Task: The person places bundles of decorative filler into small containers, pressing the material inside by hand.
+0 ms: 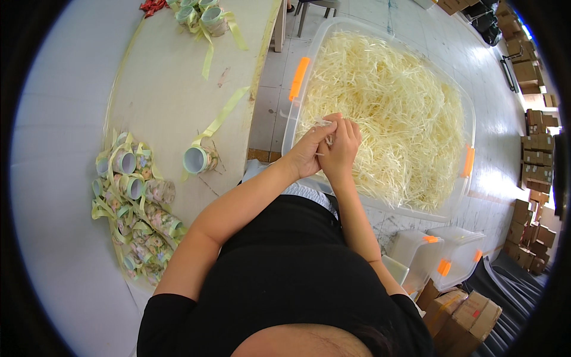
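Observation:
My left hand (307,149) and my right hand (340,147) are pressed together over the near left side of a large clear plastic bin. Both are closed around a small wad of pale shredded paper (323,122), with strands poking out between the fingers. Cream-coloured shredded paper (392,113) fills the bin beneath and beyond them. To the left, a single floral paper tube (197,159) lies on the table, its open end facing me. A pale green ribbon (226,113) trails from it.
Many similar ribboned tubes (156,191) are heaped on the table's (172,89) left edge; several more tubes (213,19) stand at its far end. Orange latches (299,78) clip the bin's sides. Clear lidded boxes (416,256) and cardboard cartons (470,321) sit on the right.

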The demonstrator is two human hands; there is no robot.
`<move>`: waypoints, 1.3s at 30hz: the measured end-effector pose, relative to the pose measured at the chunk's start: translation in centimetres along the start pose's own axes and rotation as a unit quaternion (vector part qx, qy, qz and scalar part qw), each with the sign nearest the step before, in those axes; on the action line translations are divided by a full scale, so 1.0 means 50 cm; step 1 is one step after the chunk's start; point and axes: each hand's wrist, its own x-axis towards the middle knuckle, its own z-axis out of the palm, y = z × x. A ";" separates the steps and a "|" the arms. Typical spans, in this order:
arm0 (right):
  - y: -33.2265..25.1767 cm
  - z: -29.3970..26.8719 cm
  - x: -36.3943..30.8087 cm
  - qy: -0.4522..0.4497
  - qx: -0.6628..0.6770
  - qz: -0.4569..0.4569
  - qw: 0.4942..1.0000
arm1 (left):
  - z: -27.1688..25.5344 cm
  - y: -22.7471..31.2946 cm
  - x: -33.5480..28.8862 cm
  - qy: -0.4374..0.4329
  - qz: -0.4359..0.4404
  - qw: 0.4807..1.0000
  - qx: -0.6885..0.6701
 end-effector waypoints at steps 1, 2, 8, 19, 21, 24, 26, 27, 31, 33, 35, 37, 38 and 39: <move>-0.003 -0.003 0.001 0.005 -0.031 -0.018 0.999 | 0.005 0.003 -0.002 -0.001 0.010 1.000 -0.020; -0.006 -0.010 0.004 0.012 -0.063 -0.036 0.997 | -0.003 0.004 -0.001 0.005 0.005 1.000 -0.010; 0.011 -0.093 0.002 -0.088 0.121 0.017 0.989 | -0.011 0.029 -0.007 0.016 0.033 0.998 0.048; -0.068 -0.176 0.070 -0.176 0.374 -0.081 0.907 | 0.044 0.084 -0.010 -0.037 -0.101 0.927 0.360; -0.124 -0.159 0.089 -0.296 0.302 -0.172 0.890 | -0.075 0.059 0.032 -0.180 0.028 0.883 0.433; -0.104 -0.118 0.089 -0.317 0.214 -0.229 0.895 | -0.068 0.085 0.003 -0.148 -0.048 0.887 0.435; -0.073 -0.095 0.085 -0.263 0.136 -0.249 0.922 | -0.020 0.112 -0.026 -0.124 -0.099 0.843 0.514; -0.053 -0.092 0.077 -0.275 0.135 -0.202 0.930 | -0.006 0.116 -0.019 -0.126 -0.129 0.781 0.598; 0.006 -0.107 0.041 -0.288 0.113 -0.044 0.950 | -0.012 0.113 -0.003 -0.137 -0.167 0.798 0.563; 0.022 -0.108 0.025 -0.276 0.132 0.015 0.952 | -0.022 0.108 0.006 -0.107 -0.180 0.838 0.503; 0.015 -0.105 0.009 -0.225 0.167 0.086 0.956 | -0.028 0.103 0.015 -0.077 -0.192 0.873 0.441; 0.015 -0.087 -0.011 -0.160 0.189 0.118 0.962 | -0.032 0.097 0.015 -0.035 -0.148 0.892 0.425; 0.017 -0.071 -0.024 -0.120 0.191 0.115 0.968 | -0.032 0.093 0.014 -0.017 -0.127 0.901 0.415; 0.015 -0.060 -0.033 -0.080 0.192 0.111 0.972 | -0.033 0.087 0.014 -0.012 -0.118 0.919 0.377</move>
